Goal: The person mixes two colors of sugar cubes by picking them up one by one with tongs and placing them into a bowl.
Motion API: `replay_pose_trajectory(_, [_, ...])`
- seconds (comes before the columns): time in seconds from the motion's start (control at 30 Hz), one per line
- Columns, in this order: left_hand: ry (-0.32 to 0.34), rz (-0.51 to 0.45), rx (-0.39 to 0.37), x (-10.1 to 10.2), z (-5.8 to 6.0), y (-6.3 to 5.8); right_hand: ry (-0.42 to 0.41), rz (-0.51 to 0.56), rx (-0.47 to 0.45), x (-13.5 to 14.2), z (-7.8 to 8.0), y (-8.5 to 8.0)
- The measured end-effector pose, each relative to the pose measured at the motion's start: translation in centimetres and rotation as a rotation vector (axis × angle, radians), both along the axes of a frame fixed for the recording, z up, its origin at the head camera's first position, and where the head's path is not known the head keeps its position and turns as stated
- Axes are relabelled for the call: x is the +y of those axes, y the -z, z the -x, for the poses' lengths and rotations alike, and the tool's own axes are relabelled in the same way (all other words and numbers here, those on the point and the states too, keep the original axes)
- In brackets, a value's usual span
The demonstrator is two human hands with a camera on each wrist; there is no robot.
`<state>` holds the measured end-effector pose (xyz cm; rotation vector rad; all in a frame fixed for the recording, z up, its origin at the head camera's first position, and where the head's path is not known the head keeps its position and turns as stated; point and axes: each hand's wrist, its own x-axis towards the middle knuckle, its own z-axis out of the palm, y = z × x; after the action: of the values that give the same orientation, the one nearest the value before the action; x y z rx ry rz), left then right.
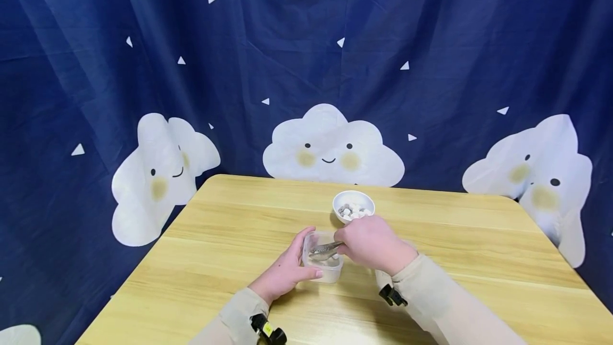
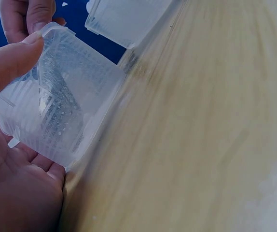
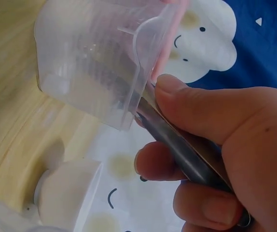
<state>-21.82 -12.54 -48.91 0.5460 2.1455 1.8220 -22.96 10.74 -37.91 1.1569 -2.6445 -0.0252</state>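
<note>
My left hand [image 1: 286,272] grips a clear plastic container [image 1: 329,276] on the table, thumb on the near side and fingers round the left side. My right hand [image 1: 371,241] holds a pair of metal tongs [image 3: 170,140] by the handles, which run between thumb and fingers in the right wrist view. The tongs' perforated end reaches down into the container. Inside it, a small white piece [image 1: 335,256] shows beside the tongs. Through the translucent wall, the metal end [image 2: 61,106] appears blurred in the left wrist view.
Just beyond my right hand stands a white bowl [image 1: 339,199] with several white and grey pieces [image 1: 351,210]. A second clear container [image 2: 129,21] is partly hidden under my right forearm in the head view. A blue curtain [image 1: 306,31] hangs behind the wooden table [image 1: 239,212].
</note>
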Motion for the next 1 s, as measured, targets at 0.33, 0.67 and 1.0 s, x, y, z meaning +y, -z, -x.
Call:
replay_pose_trajectory(0.33, [-0.001, -0.001, 0.002, 0.1, 0.0, -0.3, -0.037, 0.062, 0.040, 1.1, -0.2, -1.2])
replay_pose_trajectory(0.67, [-0.007, -0.009, -0.013, 0.1, -0.1, -0.2, -0.006, 0.110, 0.015, 2.8, 0.0, -2.9])
replay_pose_trajectory(1.0, [-0.028, 0.016, -0.005, 0.1, -0.1, -0.2, -0.024, 0.185, 0.011, 5.0, 1.2, -3.9])
